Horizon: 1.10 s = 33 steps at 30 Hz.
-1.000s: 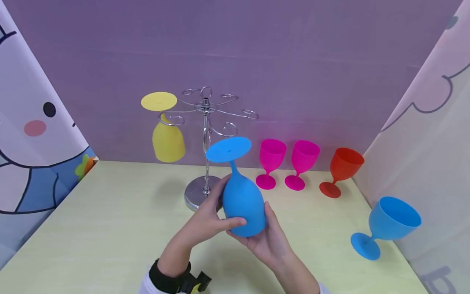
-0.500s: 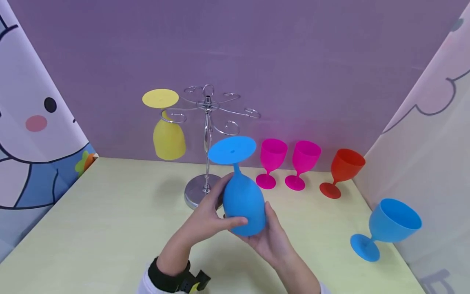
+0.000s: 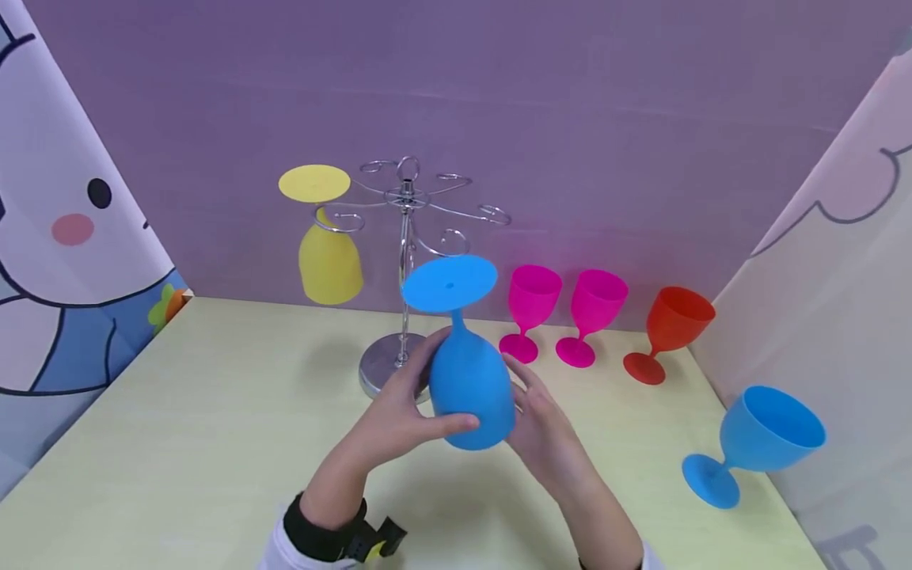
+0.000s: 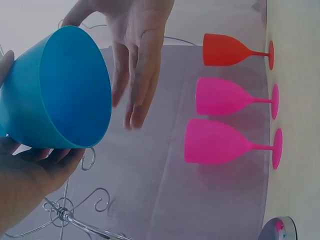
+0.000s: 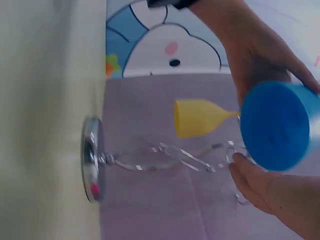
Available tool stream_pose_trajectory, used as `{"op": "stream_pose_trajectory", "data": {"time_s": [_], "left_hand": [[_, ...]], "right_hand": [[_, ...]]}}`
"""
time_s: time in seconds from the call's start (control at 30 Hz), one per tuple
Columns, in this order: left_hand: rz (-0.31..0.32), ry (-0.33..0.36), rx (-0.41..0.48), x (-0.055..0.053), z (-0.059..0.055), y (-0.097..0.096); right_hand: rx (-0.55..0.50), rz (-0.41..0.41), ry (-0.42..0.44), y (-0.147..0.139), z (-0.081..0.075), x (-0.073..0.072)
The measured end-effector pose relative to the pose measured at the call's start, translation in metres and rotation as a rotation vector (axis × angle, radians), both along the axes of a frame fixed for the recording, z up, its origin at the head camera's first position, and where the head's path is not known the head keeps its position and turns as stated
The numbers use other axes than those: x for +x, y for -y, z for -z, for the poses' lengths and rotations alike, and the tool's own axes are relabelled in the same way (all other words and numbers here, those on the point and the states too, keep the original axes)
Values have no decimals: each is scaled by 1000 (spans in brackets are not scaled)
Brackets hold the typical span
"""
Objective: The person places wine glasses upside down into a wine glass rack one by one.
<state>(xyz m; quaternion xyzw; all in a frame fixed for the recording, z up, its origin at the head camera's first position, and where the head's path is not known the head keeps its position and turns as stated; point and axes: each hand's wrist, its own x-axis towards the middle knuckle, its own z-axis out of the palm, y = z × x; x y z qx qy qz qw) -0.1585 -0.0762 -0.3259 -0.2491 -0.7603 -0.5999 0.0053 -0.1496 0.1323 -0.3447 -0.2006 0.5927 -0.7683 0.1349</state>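
Observation:
My left hand (image 3: 399, 418) holds an upside-down blue goblet (image 3: 472, 380), thumb on the near side and fingers round the far side. The goblet is raised over the table, its foot up and tilted toward the camera. Beside its right side is my right hand (image 3: 547, 434), its fingers straight in the left wrist view (image 4: 137, 65); its thumb lies by the rim, and I cannot tell whether it touches. Just behind the goblet stands a chrome rack (image 3: 406, 203) with curled arms. A yellow goblet (image 3: 330, 267) hangs upside down from its left arm.
Two pink goblets (image 3: 533, 297) (image 3: 597, 302) and a red goblet (image 3: 677, 321) stand upright along the back wall. Another blue goblet (image 3: 769, 431) stands upright near the right edge of the pale table (image 3: 178, 443). Printed panels close off both sides.
My right hand has come away from under the goblet's rim to its right side, and its fingers have straightened. The left hand still holds the goblet in nearly the same place.

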Motion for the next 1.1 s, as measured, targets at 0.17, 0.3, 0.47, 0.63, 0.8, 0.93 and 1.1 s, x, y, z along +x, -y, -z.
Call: {"op": "stream_pose_trajectory", "data": {"time_s": [0.17,0.3,0.47,0.63,0.8,0.93,1.1], "left_hand": [[-33,17,-8,-2,-1,9],[-59,23,7,-3,-2,16],[-104,7,23,-2,-3,24],[-174,-18,20,-3,-7,28],[-247,-4,20,-5,-13,31],[-286,-7,-6,-5,-16,37],[-339,-17,-76,-9,-20,46]], "right_hand": [[-65,67,-227,-21,-11,-7],[-105,130,-371,-43,-25,-11],[89,311,-528,-68,-40,-10],[349,572,-589,-87,-48,-8],[615,789,-622,-103,-52,-4],[835,846,-646,-125,-57,0],[1167,751,-642,-161,-65,-1]]}}
